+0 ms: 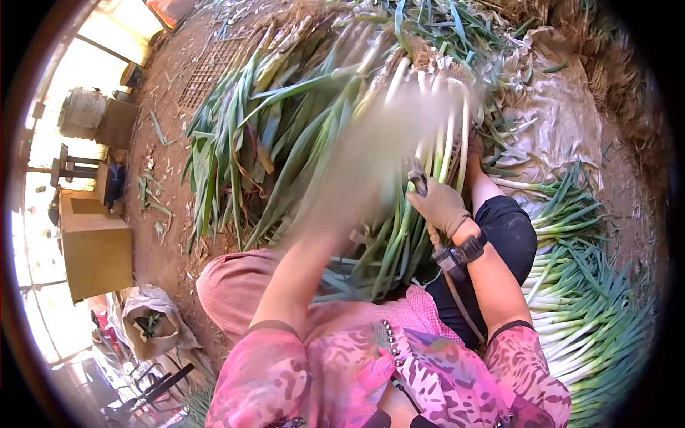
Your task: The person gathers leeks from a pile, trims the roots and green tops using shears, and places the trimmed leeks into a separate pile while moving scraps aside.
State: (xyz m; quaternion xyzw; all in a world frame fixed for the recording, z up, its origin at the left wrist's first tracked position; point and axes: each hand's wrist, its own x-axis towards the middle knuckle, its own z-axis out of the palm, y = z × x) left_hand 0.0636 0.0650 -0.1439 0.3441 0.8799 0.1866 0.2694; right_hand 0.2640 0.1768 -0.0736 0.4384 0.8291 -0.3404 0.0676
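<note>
My right hand (439,207), in a glove, is closed around a dark metal blow gun (418,177). From it a thin hose (457,296) runs down past my wrist to my lap. My left hand (389,146) is a pale smear of motion over the green onions, so its fingers cannot be made out. White stalks of green onions (448,143) stand just beyond the blow gun, roots away from me. A large heap of untrimmed green onions (250,135) with long leaves lies in front of me to the left.
At my right, cleaned green onions (571,314) lie in a long row. A pale plastic sheet (553,121) covers the ground beyond them. On the left are a wooden box (96,250), an open sack (153,321) and a metal grate (210,71) on the dirt floor.
</note>
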